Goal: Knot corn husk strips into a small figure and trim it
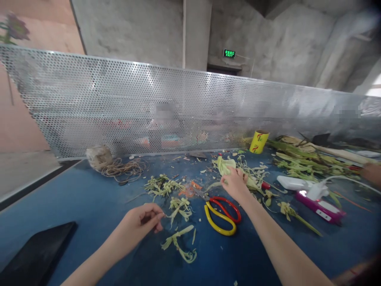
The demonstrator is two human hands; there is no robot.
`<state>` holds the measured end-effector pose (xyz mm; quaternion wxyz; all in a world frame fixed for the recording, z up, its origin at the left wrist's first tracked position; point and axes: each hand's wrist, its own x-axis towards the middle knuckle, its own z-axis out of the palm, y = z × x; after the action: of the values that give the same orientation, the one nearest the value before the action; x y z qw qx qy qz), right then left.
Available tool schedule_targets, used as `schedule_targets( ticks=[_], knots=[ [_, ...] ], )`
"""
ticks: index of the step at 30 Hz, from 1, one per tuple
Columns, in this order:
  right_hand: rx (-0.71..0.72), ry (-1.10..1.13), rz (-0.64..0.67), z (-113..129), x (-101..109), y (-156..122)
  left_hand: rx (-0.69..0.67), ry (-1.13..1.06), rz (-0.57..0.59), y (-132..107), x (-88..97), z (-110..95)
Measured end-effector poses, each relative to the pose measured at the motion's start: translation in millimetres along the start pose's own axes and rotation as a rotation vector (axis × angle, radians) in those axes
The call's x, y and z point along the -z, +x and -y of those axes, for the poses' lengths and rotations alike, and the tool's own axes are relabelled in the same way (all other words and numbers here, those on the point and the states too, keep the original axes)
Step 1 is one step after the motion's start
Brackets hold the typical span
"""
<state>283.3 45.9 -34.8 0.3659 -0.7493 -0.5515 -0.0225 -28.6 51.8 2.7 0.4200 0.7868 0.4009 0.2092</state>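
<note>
My right hand (236, 183) reaches over the middle of the table, its fingers closed on a pale green bundle of leaf strips (225, 165). Lower and to the left, my left hand (145, 219) has thumb and fingertips pressed together; what they pinch, if anything, is too small to make out. Scissors (220, 214) with one red and one yellow handle lie between the hands, blades pointing away to the left. Woven pale green leaf pieces (180, 208) rest just right of my left hand, and another curled piece (181, 244) lies nearer to me.
A perforated metal screen (133, 107) borders the blue table's back. Twine (123, 169) lies at left, a black flat object (38, 252) at front left. To the right are a yellow roll (258, 142), a purple power strip (320, 206), leafy stalks (309, 159) and another person's hand (372, 174).
</note>
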Motion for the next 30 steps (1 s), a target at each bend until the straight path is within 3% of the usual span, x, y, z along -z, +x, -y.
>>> schedule_targets(
  ticks=[4,13,18,24,30],
  knots=[
    [-0.096,0.248,0.035,5,6,6,-0.014,0.013,0.012,-1,0.5,1],
    [-0.208,0.844,0.377,33,-2,-8,-0.067,0.323,-0.046,-10,-3.0,-8],
    [-0.188,0.956,0.536,62,1,-29,-0.308,0.503,-0.125,-18,-15.0,-2],
    [-0.141,0.992,0.613,98,-8,-66,-0.502,0.472,-0.172,-22,-30.4,0],
    [-0.118,1.061,0.719,113,-18,-88,-0.510,0.387,-0.228,-22,-38.4,-3]
  ],
)
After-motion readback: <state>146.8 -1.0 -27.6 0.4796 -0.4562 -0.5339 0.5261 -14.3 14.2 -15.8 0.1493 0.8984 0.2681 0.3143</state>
